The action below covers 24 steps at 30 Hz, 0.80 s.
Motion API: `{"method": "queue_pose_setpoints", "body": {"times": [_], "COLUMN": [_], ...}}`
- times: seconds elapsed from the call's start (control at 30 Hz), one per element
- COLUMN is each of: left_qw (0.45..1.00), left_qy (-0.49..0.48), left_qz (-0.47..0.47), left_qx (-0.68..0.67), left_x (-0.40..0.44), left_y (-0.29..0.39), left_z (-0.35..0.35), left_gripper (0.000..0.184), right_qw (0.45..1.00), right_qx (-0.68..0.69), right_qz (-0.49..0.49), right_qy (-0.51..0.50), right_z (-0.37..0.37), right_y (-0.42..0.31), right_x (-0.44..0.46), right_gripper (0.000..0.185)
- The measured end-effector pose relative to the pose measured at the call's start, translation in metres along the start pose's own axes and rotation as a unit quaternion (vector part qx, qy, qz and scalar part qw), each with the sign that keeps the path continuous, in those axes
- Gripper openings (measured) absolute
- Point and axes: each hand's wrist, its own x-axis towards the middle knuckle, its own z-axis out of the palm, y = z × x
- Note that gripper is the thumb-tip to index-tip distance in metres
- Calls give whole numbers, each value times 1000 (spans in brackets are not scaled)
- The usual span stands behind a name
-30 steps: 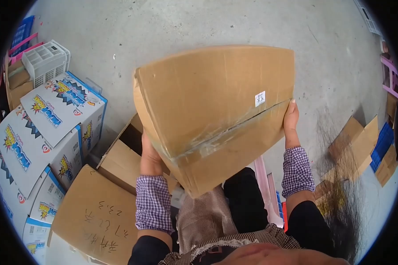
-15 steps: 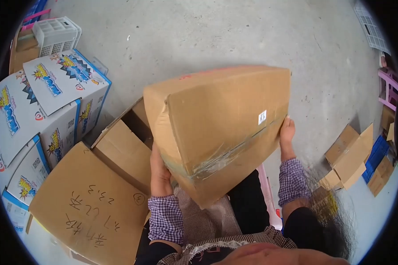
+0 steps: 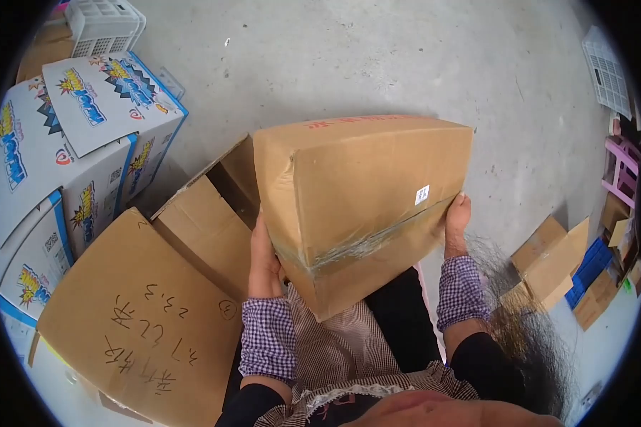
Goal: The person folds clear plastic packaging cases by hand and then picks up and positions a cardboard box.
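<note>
A large brown cardboard box (image 3: 377, 185) is held up in front of me, slightly tilted, with clear tape along one seam and a small white label on its side. Red print shows on its far face. My left hand (image 3: 264, 260) presses against the box's left end, its fingers partly hidden. At the lower right corner, my right hand (image 3: 457, 219) grips the box, thumb on the near side. Beside my left arm stands a carton with handwriting on its flap (image 3: 142, 306), and beyond it an open carton (image 3: 206, 228).
White printed boxes (image 3: 92, 142) are stacked at the left, with a white plastic crate (image 3: 103, 28) behind them. On the right are an open cardboard carton (image 3: 548, 256), a blue crate (image 3: 589, 272), a pink stool (image 3: 623, 171) and another white crate (image 3: 607, 75).
The cardboard box has levelled out a little, its lower corner rising, and sits slightly further right in view. Both hands keep their hold. The camera view has shifted slightly.
</note>
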Motion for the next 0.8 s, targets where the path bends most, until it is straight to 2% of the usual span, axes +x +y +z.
{"method": "queue_pose_setpoints", "body": {"times": [0.07, 0.2, 0.3, 0.47, 0.57, 0.7, 0.8], "left_qw": [1000, 1000, 1000, 999, 999, 999, 998], "left_qy": [1, 7, 11, 19, -1, 10, 22], "left_qz": [-6, -16, -21, -20, -21, -24, -56], "left_qx": [-4, -5, -9, -34, -44, -30, -5], "left_x": [2, 8, 18, 29, 33, 36, 29], "left_y": [2, 3, -2, -5, -7, -8, 0], "left_z": [1, -1, -6, -13, -12, -17, -11], "left_gripper": [60, 60, 60, 55, 55, 56, 65], "right_qw": [1000, 999, 999, 998, 992, 995, 995], "right_qx": [-22, -13, 0, -54, -103, -72, -80], "right_qz": [6, -49, 15, 5, 69, 52, 50], "right_qy": [-19, -12, 37, 23, -1, 45, 23], "right_z": [-8, -14, -7, -10, -14, -4, -2], "right_y": [-12, -20, -13, -1, -4, 18, 16], "right_x": [-3, -17, -19, -12, -15, -27, -24], "right_gripper": [30, 32, 32, 34, 35, 38, 38]}}
